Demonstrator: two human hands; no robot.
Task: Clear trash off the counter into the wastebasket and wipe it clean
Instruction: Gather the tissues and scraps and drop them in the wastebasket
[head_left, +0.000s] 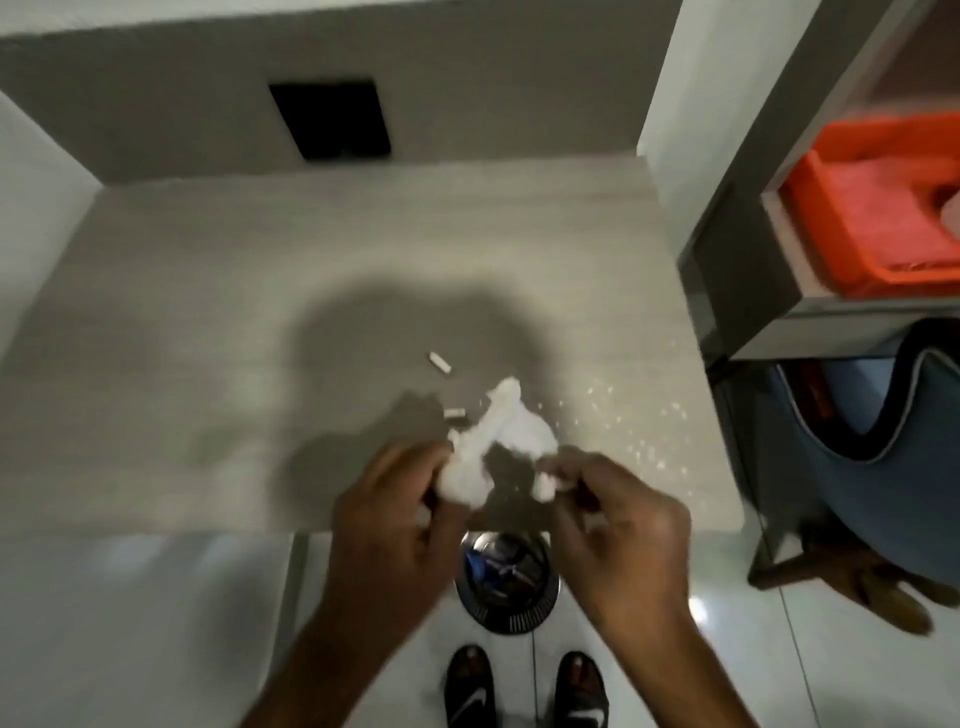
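Nearest to us, our two sandalled feet (524, 688) stand on the pale floor, and just ahead of them the wastebasket (506, 584) sits on the floor below the counter's near edge, its mouth partly hidden by our hands. It already holds some dark and blue rubbish.

Above it, our left hand (395, 525) is closed around one end of a crumpled white tissue (498, 441), fingers pressed into the wad, while our right hand (623, 525) pinches the other end between thumb and fingertips. The tissue stretches between them over the counter's near edge, right of its middle (blur makes it hard to tell whether it touches the surface).

Further in, two small pale scraps lie on the counter (208, 338): one (454, 413) just beside the tissue, the other (439, 362) a little beyond it. White crumbs (639, 436) are scattered toward the counter's right edge.

We judge the clearing only part done, with the scraps, the crumbs and the wiping remaining. The risks from here:

- The tissue may tear if the hands pull apart, dropping bits on the floor.
- Sweeping crumbs toward the right edge could send them off the counter and past the wastebasket.
- The scraps are light and may skid away from a hasty swipe.
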